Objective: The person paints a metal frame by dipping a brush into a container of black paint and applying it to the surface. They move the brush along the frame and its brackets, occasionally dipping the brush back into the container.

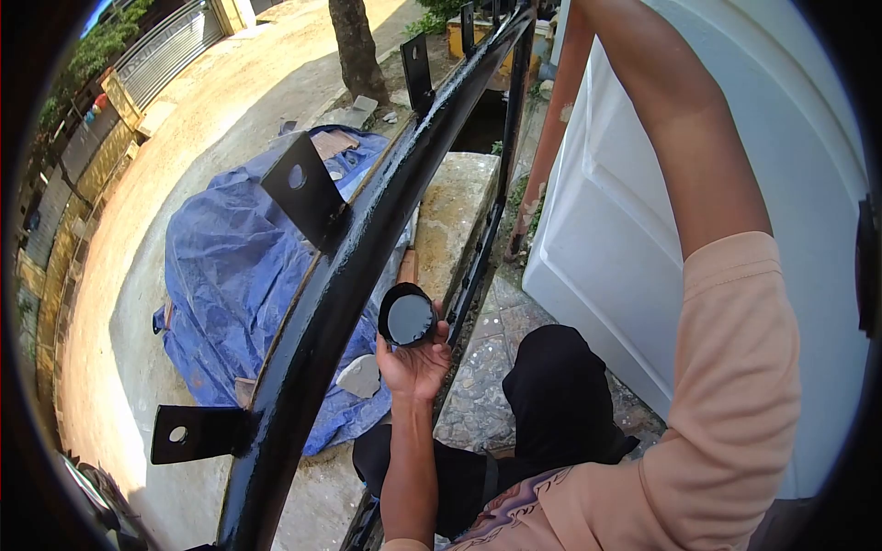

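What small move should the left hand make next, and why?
I'd probably ease the left hand a little away from the bar, holding the cup level. The cup is open and holds a shiny liquid, so a tilt or knock could spill it. In this view the cup appears close beside the bar, though the true gap is hard to judge.

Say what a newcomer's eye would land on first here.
Probably the glossy black metal beam slanting across the middle, with flat tabs jutting from its side. Just right of it, the left hand holds a round black cup. A crumpled blue tarp fills much of the left half.
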The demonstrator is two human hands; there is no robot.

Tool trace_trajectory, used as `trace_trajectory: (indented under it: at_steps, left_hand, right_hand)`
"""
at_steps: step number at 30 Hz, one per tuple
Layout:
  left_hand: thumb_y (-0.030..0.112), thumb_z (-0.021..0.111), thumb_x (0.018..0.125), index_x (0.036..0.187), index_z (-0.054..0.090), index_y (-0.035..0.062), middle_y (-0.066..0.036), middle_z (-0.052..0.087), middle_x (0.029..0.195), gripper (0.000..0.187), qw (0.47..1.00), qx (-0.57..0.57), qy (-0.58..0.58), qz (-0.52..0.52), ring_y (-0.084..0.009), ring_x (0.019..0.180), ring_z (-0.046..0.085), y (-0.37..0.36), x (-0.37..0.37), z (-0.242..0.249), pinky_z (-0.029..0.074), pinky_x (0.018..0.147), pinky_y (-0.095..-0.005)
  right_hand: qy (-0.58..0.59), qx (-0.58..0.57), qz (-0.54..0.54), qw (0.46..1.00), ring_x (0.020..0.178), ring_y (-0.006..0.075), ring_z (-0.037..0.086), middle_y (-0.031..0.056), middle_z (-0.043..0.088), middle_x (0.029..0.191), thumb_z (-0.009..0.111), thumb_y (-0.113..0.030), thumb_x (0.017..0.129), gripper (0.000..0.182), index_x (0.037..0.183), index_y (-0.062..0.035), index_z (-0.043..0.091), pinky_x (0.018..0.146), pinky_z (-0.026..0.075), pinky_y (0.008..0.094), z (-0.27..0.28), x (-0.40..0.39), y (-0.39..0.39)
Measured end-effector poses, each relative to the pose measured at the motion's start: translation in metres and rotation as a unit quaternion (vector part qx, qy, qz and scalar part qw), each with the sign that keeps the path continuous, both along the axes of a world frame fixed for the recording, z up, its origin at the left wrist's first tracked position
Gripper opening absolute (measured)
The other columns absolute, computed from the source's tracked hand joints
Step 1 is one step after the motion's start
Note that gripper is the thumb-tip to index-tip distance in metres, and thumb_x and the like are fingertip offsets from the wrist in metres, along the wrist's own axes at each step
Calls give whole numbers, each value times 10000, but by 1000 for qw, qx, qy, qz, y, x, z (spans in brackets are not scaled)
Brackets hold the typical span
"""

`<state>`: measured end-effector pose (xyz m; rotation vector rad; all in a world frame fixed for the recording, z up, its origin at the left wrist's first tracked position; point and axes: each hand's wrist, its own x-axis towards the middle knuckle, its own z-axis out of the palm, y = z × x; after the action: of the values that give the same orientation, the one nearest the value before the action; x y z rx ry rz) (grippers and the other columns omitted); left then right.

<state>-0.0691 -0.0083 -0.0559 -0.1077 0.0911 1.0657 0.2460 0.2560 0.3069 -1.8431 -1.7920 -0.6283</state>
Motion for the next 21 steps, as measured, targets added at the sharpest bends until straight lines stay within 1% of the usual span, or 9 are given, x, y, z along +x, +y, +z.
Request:
trace_trajectory:
  at_steps: [5, 8, 11, 21]
  left_hand:
    - [590, 366, 971, 1397, 516, 92, -205, 567, 1357, 672, 1000, -4, 1, 8, -350, 1003, 638, 4, -2, -5, 546, 681, -371]
    - [553, 443, 962, 1361, 563, 122, -183, 584, 1342, 600, 1000, -3, 16, 3, -346, 1021, 650, 6, -2, -7, 558, 681, -357]
    - [592, 366, 970, 1395, 520, 101, -196, 569, 1360, 667, 1000, -21, 4, 1, -346, 1007, 632, 5, -2, -10, 544, 683, -377]
    - [600, 355, 971, 1391, 527, 98, -197, 579, 1348, 676, 1000, -20, 10, 1, -351, 1004, 637, 10, -2, -15, 547, 689, -374]
  right_hand:
    - [6, 7, 7, 1000, 741, 325, 724, 161, 723, 798, 662, -137, 774, 135, 830, -45, 743, 677, 570, 428, 3, -1, 0]
    - [9, 10, 10, 1000, 743, 325, 724, 161, 723, 801, 660, -137, 776, 137, 835, -45, 742, 679, 570, 428, 2, -1, 1]
    - [9, 13, 13, 1000, 744, 325, 724, 162, 723, 804, 659, -138, 778, 140, 841, -44, 742, 681, 569, 429, 2, 0, 0]
    - [12, 17, 23, 1000, 750, 326, 722, 164, 723, 814, 653, -139, 786, 148, 859, -43, 739, 688, 567, 430, 2, -3, 2]
